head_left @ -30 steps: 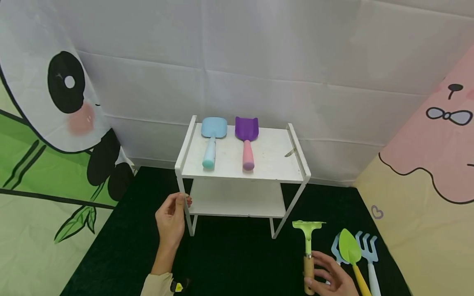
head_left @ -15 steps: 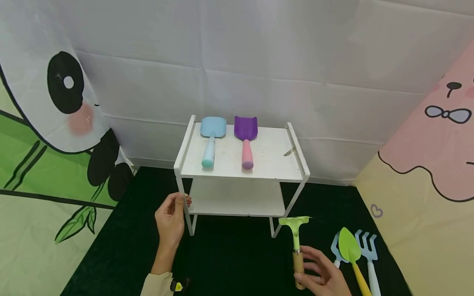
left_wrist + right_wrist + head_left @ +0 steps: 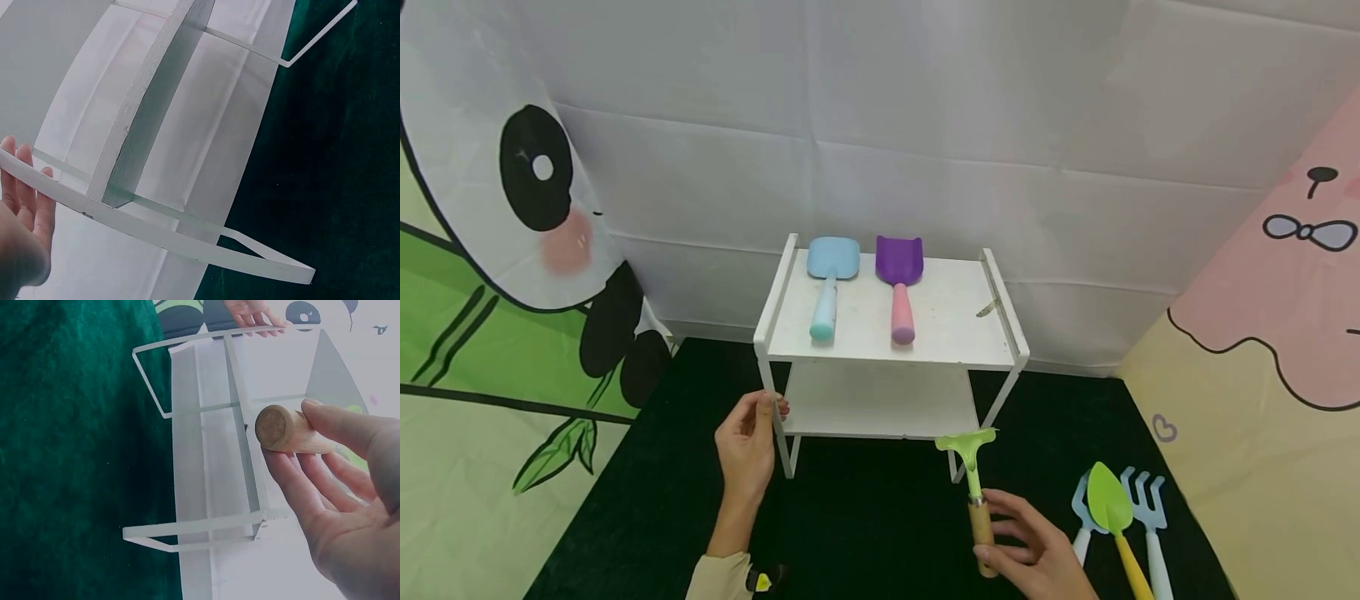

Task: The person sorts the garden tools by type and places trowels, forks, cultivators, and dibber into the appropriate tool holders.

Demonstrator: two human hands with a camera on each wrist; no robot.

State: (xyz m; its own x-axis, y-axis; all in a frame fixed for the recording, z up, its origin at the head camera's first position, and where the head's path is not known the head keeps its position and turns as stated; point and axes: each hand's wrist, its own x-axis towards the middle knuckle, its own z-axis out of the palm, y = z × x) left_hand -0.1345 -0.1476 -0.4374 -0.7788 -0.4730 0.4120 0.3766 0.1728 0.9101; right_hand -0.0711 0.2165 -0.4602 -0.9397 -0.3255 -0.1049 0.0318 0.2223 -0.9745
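Observation:
My right hand (image 3: 1033,550) pinches the wooden handle of a garden hand tool (image 3: 973,475) between thumb and fingers. The tool has a light green T-shaped head, held upward in front of the shelf's right leg; whether it is a rake or a hoe I cannot tell. In the right wrist view the butt of the wooden handle (image 3: 273,428) faces the camera. My left hand (image 3: 748,450) grips the left front leg of a small white two-tier shelf (image 3: 947,317); in the left wrist view its fingers (image 3: 45,209) show behind the white frame (image 3: 156,234).
On the top shelf lie a light blue toy shovel (image 3: 831,271) and a purple shovel (image 3: 900,267) with a pink handle. At right, a green trowel (image 3: 1108,500) and blue forks (image 3: 1150,517) lie on the dark green cloth (image 3: 865,517). Printed fabric walls surround the shelf.
My right hand has carried the green-headed tool leftward and slightly upward, from beside the trowel to the shelf's right leg. The left hand stays on the shelf leg.

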